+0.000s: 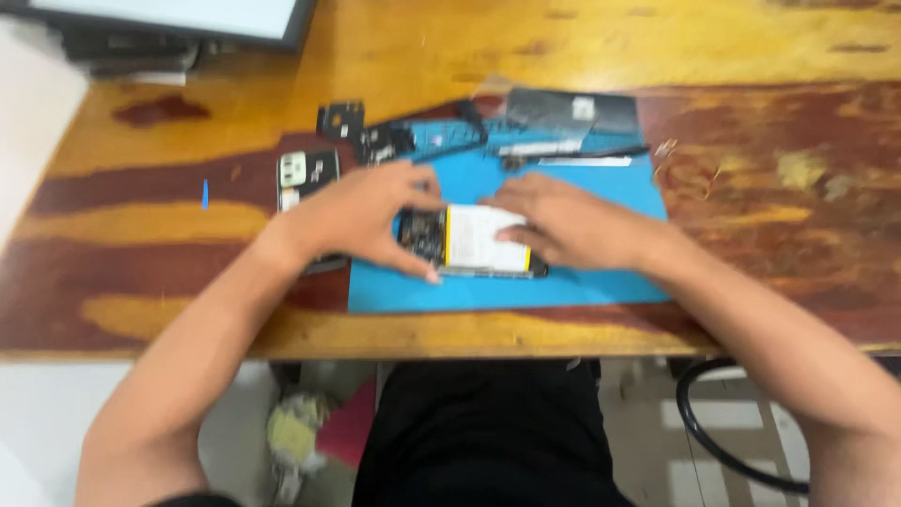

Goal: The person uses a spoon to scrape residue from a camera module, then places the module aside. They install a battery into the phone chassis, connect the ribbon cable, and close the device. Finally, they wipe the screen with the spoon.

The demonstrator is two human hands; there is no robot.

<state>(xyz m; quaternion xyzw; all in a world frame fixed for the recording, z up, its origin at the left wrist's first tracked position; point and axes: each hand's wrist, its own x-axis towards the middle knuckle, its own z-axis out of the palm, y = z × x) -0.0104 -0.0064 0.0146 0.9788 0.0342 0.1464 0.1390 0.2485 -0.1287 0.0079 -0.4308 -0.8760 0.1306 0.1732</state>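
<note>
Opened phone (469,242): lies flat on the blue mat (601,282), back cover off, white and yellow battery facing up, dark circuit board at its left end. Held between both hands.

Left hand (361,214): fingers curled narrowly around the phone's left end, thumb tip on its near edge, fingertips over its far edge.

Right hand (568,223): fingers laid close together over the phone's right end and far edge, pressing on the battery; the picture is blurred, so the exact grip cannot be told.

Small dark parts (380,141): scattered just beyond the left fingertips, on the mat's far corner and the table (150,225).

Second phone piece (305,174): just left of the left hand's knuckles.

Thin black tool (601,152): beyond the right fingers, beside a grey pouch (572,111).
</note>
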